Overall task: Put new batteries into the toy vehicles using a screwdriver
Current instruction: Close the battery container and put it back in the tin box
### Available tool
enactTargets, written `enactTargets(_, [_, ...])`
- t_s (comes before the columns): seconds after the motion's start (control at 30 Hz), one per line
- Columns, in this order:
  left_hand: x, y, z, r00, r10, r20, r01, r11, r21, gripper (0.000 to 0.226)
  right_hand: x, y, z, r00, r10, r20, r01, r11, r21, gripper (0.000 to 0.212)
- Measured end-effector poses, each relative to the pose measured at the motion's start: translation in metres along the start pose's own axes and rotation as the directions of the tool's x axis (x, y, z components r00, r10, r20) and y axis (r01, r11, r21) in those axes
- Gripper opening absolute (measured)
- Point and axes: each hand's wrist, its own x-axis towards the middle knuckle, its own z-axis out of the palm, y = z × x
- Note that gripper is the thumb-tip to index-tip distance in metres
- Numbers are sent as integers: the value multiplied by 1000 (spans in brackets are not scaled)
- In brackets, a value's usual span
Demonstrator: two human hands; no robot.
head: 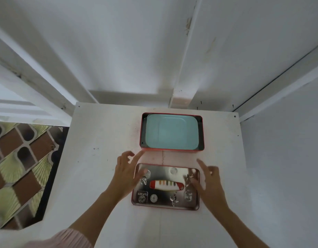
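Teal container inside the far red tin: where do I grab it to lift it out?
Judging from above, take the teal container by its right and near edges, where a visible gap separates it from the red tin wall. It lies flat, snug toward the left wall, so come straight down.

Light: you are working in soft, dim, even daylight, cool in tone.
Shadows: your hands are casting faint ones on the white table (101, 176).
Glare: the metal lid (165, 205) is reflecting brightly.
Blur: your fingertips are smearing.
Edges: wide-angle bending.
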Motion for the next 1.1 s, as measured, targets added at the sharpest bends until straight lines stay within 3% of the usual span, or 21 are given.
enactTargets(0.07, [-23,2,6,993,-90,74,98,989,-114,72,-18,8,12,993,51,105,-47,998,-45,65])
enactTargets(0.2, [-45,9,13,967,-173,187,206,962,-176,63,-20,18,22,984,142,112,-138,990,-44,57])
enactTargets(0.4, [-56,13,22,945,-264,192,308,915,-260,53,-22,16,29,983,109,151,-79,979,-189,55])
enactTargets(0.53, [-53,23,8,937,-254,241,335,848,-411,65,-26,7,28,980,173,97,-177,984,28,49])
enactTargets(0.67, [-44,25,-16,941,-270,204,338,778,-530,55,-18,-7,6,967,244,77,-256,928,272,35])
enactTargets(0.77, [-30,24,-44,912,-361,195,390,619,-682,50,0,-21,-29,946,278,167,-324,784,529,34])
enactTargets(0.83, [-22,26,-66,913,-342,223,394,591,-704,48,11,-30,-55,940,235,247,-340,688,641,45])
enactTargets(0.93, [-15,33,-90,925,-280,258,379,612,-694,51,21,-36,-83,946,92,310,-279,717,639,59])
enactTargets(1.0, [-13,37,-100,925,-261,275,378,577,-724,51,25,-39,-96,939,24,343,-244,749,616,58])
enactTargets(1.1, [-9,41,-110,931,-245,272,364,550,-751,49,24,-45,-109,943,-2,334,-238,698,676,53])
